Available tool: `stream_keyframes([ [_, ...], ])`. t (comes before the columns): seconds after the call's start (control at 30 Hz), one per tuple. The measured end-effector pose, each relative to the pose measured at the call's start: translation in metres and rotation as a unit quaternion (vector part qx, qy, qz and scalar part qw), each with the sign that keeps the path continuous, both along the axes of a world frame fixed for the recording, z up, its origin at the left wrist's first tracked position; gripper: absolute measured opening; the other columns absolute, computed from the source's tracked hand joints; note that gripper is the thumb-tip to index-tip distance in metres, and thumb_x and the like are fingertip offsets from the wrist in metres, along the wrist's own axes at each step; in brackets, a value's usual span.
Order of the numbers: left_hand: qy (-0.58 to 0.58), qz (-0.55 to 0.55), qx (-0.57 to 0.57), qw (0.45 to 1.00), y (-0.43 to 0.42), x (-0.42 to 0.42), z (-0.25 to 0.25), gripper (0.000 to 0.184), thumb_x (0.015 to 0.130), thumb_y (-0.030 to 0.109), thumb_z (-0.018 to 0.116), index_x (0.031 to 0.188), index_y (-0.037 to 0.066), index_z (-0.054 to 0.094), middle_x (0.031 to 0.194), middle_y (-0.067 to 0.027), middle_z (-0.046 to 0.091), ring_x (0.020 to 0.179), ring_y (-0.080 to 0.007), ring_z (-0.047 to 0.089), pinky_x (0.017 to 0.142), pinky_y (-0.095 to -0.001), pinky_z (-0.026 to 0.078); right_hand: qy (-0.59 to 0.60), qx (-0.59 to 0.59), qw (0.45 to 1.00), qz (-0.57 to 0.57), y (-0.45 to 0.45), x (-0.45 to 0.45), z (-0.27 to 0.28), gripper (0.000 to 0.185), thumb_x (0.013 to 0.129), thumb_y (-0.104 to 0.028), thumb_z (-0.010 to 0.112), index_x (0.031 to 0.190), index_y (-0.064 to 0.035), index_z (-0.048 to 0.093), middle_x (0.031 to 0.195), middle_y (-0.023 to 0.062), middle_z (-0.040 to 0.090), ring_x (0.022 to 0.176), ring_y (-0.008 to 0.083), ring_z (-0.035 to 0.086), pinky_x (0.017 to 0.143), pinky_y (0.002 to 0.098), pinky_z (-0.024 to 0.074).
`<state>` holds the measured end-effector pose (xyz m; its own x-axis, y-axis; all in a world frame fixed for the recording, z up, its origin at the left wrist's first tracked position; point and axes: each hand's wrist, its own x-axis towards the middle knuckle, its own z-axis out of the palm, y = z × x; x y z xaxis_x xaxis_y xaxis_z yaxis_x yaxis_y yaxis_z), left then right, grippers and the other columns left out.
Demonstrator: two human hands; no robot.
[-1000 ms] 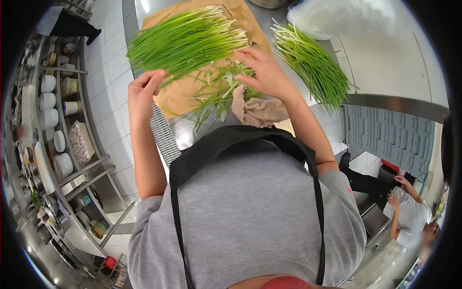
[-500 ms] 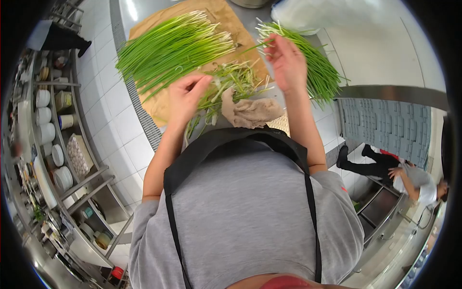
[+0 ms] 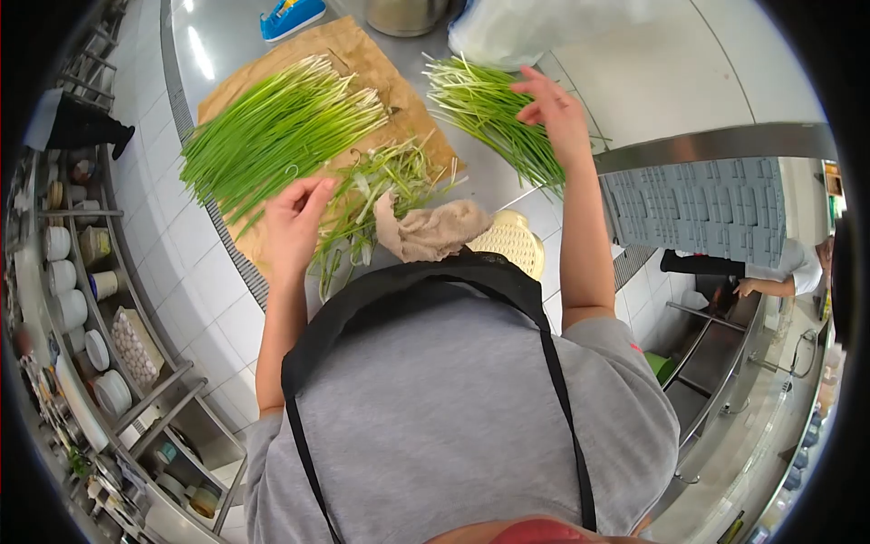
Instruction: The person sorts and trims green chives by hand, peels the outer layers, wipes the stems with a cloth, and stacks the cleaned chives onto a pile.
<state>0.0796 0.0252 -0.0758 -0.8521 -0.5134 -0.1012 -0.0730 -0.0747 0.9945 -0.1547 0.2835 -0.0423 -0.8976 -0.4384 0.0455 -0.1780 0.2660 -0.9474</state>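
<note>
Logged left hand [image 3: 294, 225] by green stalks [image 3: 281, 122] piled on brown paper [image 3: 372, 65].
Seen pinching, cannot tell what; noted right hand [image 3: 559, 124] loosely spread over smaller bunch [image 3: 485, 104] at right, cannot tell if touching.

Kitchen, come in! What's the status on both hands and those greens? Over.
Left hand: curled near trimmings, grip unclear. Right hand: open at smaller scallion bunch, contact unclear. Larger scallion pile: lying on brown paper. Nearby: crumpled cloth beside trimmings.

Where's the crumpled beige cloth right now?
In the head view, the crumpled beige cloth lies near centre, below-right of the loose green trimmings, above the black apron.
</note>
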Motion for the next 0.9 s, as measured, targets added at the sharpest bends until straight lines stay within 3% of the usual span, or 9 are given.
stream_keyframes([
  [0.07,0.008,-0.034,-0.025,0.999,0.007,-0.009,0.007,0.014,0.079,0.011,0.063,0.088,0.0,0.064,0.073,0.0012,0.06,0.063,-0.002,0.048,0.056,-0.0159,0.038,-0.269,-0.313,0.897,0.161,-0.016,0.024,0.005,0.064,0.088,-0.055,0.023,0.131,-0.0086,0.034,0.121,0.0186,0.048,0.054,0.0159,0.055,0.054,0.0238,0.045],
  [0.1,0.018,-0.048,-0.042,0.998,0.013,-0.015,0.012,0.014,0.079,0.011,0.063,0.088,0.0,0.065,0.073,0.0009,0.06,0.063,-0.0023,0.048,0.057,-0.0162,0.039,-0.304,-0.354,0.862,0.199,-0.025,0.035,0.005,0.068,0.086,-0.058,0.018,0.132,-0.0098,0.03,0.122,0.0204,0.046,0.053,0.0165,0.055,0.053,0.0241,0.0448],
  [0.17,0.027,-0.067,-0.042,0.997,0.023,-0.027,0.024,0.014,0.079,0.012,0.064,0.088,0.001,0.065,0.072,0.0006,0.06,0.062,-0.0027,0.049,0.057,-0.0167,0.04,-0.374,-0.428,0.776,0.273,-0.045,0.057,0.004,0.077,0.082,-0.065,0.007,0.136,-0.0122,0.022,0.125,0.0239,0.041,0.05,0.0175,0.054,0.05,0.0248,0.0446],
  [0.4,0.041,-0.082,0.011,0.996,0.032,-0.049,0.03,0.015,0.075,0.013,0.067,0.085,0.001,0.066,0.068,-0.0001,0.061,0.059,-0.003,0.05,0.054,-0.0177,0.041,-0.495,-0.48,0.658,0.302,-0.082,0.103,0.0,0.076,0.08,-0.068,0.007,0.137,-0.0182,0.019,0.133,0.0238,0.031,0.05,0.0191,0.053,0.047,0.0261,0.0444],
  [0.5,0.052,-0.063,0.021,0.996,0.032,-0.048,0.023,0.015,0.074,0.013,0.068,0.083,0.001,0.066,0.067,-0.0003,0.061,0.057,-0.0029,0.048,0.052,-0.0179,0.04,-0.465,-0.465,0.699,0.283,-0.078,0.105,0.006,0.073,0.085,-0.062,0.014,0.137,-0.0114,0.017,0.128,0.0224,0.038,0.047,0.0129,0.047,0.042,0.0228,0.0371],
  [0.6,0.01,-0.122,-0.021,0.992,0.031,-0.041,0.011,0.013,0.074,0.012,0.067,0.082,0.001,0.066,0.068,-0.0006,0.061,0.059,-0.0036,0.049,0.054,-0.0185,0.04,-0.29,-0.254,0.902,0.195,-0.05,0.082,-0.001,0.066,0.089,-0.053,0.019,0.133,-0.0035,0.026,0.115,0.0192,0.051,0.046,0.0118,0.045,0.041,0.0207,0.0351],
  [0.63,-0.014,-0.164,-0.047,0.985,0.032,-0.037,0.01,0.013,0.075,0.011,0.066,0.082,0.0,0.066,0.071,-0.0009,0.062,0.061,-0.0039,0.051,0.055,-0.0188,0.04,-0.189,-0.101,0.955,0.203,-0.039,0.073,-0.005,0.061,0.092,-0.046,0.021,0.129,0.002,0.032,0.103,0.0169,0.057,0.043,0.0118,0.043,0.039,0.0189,0.0334],
  [0.8,-0.019,-0.255,-0.143,0.956,0.057,-0.045,0.009,0.017,0.072,0.014,0.069,0.083,0.002,0.066,0.072,-0.0032,0.061,0.063,-0.0075,0.053,0.058,-0.0213,0.043,-0.435,-0.351,0.8,0.22,-0.018,0.085,-0.013,0.068,0.088,-0.055,0.019,0.133,-0.0034,0.025,0.113,0.0209,0.051,0.038,0.0117,0.042,0.034,0.0196,0.0326],
  [0.9,0.138,-0.271,-0.432,0.849,0.078,-0.057,-0.02,0.027,0.071,0.026,0.067,0.085,0.004,0.065,0.076,-0.0073,0.062,0.068,-0.0208,0.056,0.06,-0.0287,0.044,-0.478,-0.36,0.779,0.189,-0.006,0.093,-0.023,0.072,0.086,-0.06,0.018,0.135,-0.0073,0.02,0.12,0.0226,0.046,0.036,0.0121,0.041,0.031,0.0204,0.0309],
])
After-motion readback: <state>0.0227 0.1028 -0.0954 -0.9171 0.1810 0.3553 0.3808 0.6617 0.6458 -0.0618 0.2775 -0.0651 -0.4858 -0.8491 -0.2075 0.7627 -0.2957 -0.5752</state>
